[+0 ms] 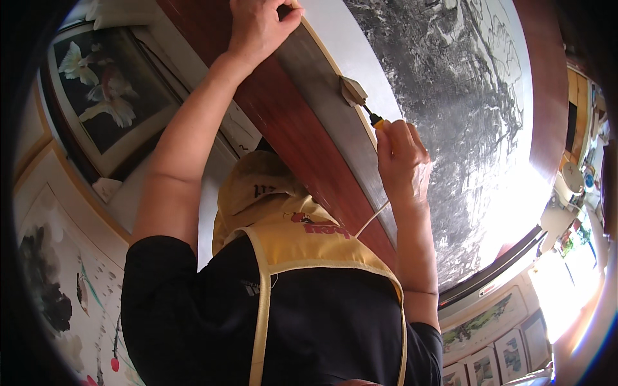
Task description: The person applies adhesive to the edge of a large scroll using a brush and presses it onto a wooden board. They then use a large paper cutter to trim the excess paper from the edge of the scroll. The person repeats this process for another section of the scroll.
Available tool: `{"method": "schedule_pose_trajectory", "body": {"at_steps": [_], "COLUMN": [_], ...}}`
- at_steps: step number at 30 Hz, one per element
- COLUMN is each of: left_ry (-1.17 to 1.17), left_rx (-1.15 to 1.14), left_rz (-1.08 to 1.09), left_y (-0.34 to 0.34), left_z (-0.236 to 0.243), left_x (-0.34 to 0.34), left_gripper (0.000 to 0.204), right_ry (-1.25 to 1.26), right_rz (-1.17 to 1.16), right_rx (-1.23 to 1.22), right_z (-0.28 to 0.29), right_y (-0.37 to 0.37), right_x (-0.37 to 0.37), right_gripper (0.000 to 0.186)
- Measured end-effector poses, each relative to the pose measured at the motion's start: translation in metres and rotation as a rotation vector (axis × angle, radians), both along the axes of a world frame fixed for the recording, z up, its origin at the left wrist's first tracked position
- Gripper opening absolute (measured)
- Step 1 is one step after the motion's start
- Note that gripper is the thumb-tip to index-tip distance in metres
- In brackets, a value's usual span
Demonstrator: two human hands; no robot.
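Observation:
In my right hand (pixel 404 161) is the yellow and black handle of a small hand iron (pixel 353 91). Its flat, pointed metal head rests on a narrow tan edging strip (pixel 322 50) along the white border of a large ink painting (pixel 450 109). A thin pale cord (pixel 373 217) shows by my right wrist. Farther up the same edge, my left hand (pixel 261 26) is closed, thumb and finger pinching the strip near the top of the view. Part of the left fingers is cut off by the frame's upper edge.
Under the painting lies a reddish-brown table (pixel 302 119) with a grey band (pixel 335 132) along the strip. A framed picture of pale fish (pixel 106 90) stands at left, with another painting (pixel 71 289) below it. Small framed pictures (pixel 508 350) and a bright window are at lower right.

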State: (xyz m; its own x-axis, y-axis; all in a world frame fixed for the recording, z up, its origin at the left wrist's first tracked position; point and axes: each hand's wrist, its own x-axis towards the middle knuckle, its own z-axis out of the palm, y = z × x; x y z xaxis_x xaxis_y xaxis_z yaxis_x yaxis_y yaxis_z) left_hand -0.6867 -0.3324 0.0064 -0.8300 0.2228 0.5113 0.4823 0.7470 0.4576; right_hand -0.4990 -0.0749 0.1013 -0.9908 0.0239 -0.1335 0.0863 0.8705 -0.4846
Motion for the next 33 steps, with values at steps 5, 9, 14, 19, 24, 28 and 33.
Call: {"method": "schedule_pose_trajectory", "body": {"at_steps": [5, 9, 14, 19, 24, 28, 33], "left_ry": [-0.023, -0.016, -0.027, -0.031, -0.007, 0.019, -0.003], "left_rx": [0.031, 0.037, 0.056, 0.049, 0.075, 0.063, 0.037], "left_rz": [-0.053, -0.024, -0.009, -0.004, -0.091, -0.092, -0.061], "left_y": [-0.013, -0.01, -0.009, -0.006, -0.015, -0.017, -0.015], "left_z": [0.001, 0.002, 0.001, 0.003, -0.011, -0.014, -0.01], "left_x": [-0.013, -0.011, -0.01, -0.009, -0.015, -0.017, -0.017], "left_gripper": [0.025, 0.025, 0.025, 0.025, 0.017, 0.015, 0.014], "right_ry": [-0.022, -0.014, 0.006, 0.005, 0.011, 0.026, 0.05], "right_rz": [-0.014, -0.01, -0.009, -0.017, 0.006, 0.039, 0.03], "right_rx": [-0.014, -0.005, -0.004, -0.013, -0.006, 0.019, -0.001], "right_z": [0.001, 0.002, -0.001, 0.001, 0.001, 0.001, -0.003], "right_y": [-0.001, 0.0, 0.001, 0.0, 0.0, -0.005, -0.028], "right_x": [0.0, -0.001, 0.001, 0.0, -0.002, -0.013, -0.041], "right_gripper": [0.008, 0.008, 0.007, 0.006, 0.007, 0.008, 0.01]}}
